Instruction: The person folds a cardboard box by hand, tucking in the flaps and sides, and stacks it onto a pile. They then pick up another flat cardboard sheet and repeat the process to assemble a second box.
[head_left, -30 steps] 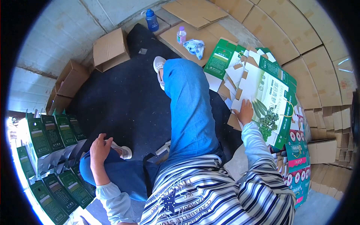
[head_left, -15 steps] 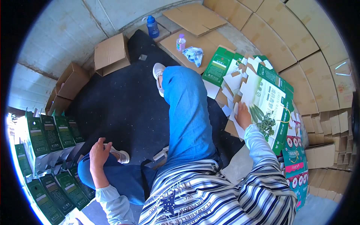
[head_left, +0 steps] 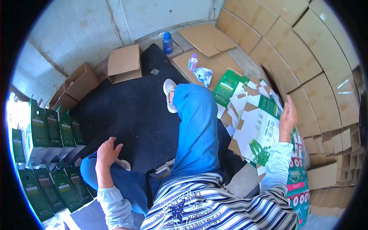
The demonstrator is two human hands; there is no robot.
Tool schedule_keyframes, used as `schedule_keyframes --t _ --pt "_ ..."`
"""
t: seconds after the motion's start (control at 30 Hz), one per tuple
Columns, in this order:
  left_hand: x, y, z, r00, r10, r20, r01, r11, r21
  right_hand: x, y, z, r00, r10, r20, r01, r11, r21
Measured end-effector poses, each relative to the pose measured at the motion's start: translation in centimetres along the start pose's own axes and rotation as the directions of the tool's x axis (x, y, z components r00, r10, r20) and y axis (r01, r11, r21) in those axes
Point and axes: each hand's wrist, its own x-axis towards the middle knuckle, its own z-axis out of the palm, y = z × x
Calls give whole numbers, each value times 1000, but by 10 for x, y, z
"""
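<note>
My left hand [head_left: 108, 154] hovers over my bent left knee, with its thumb apart from the fingers and nothing in it. On the right, my right hand [head_left: 288, 119] is raised over the pile, its fingers at the edge of a tilted, motion-blurred brown panel [head_left: 281, 82], seemingly a flattened carton. Its grip is partly hidden. Below and left of that hand lies a white and green flattened carton [head_left: 249, 130] printed with green radishes. Another green carton panel [head_left: 227, 87] lies at the pile's far left.
Folded green cartons [head_left: 40, 128] stand in rows at the left. Open brown boxes [head_left: 124, 63] sit along the wall. A blue bottle [head_left: 167, 43], a small purple-capped bottle [head_left: 192, 62] and a crumpled bag [head_left: 203, 76] are ahead. Stacked brown boxes [head_left: 303, 46] line the right.
My right hand has moved right and up from the pile's left edge, lifting the brown panel's edge with it. The radish carton now shows lower. The view has tilted; my left hand stays near the knee.
</note>
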Motion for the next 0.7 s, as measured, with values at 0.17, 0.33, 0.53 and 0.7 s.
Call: schedule_keyframes --t 0.17,0.33,0.53,0.7 --pt "-9 -6 -2 999 -33 -25 32 999 -24 70 -51 -37 869 448 -213 -367 870 330" --pt "-9 -18 9 994 -19 -103 22 999 23 142 -120 -31 687 697 -203 -162 420 893" --pt "-4 -20 5 988 -34 -151 32 999 -15 206 -222 -6 679 731 73 -101 -6 995" --pt "4 -17 6 883 16 -469 -114 977 -182 172 -311 8 696 605 385 -308 -233 922"
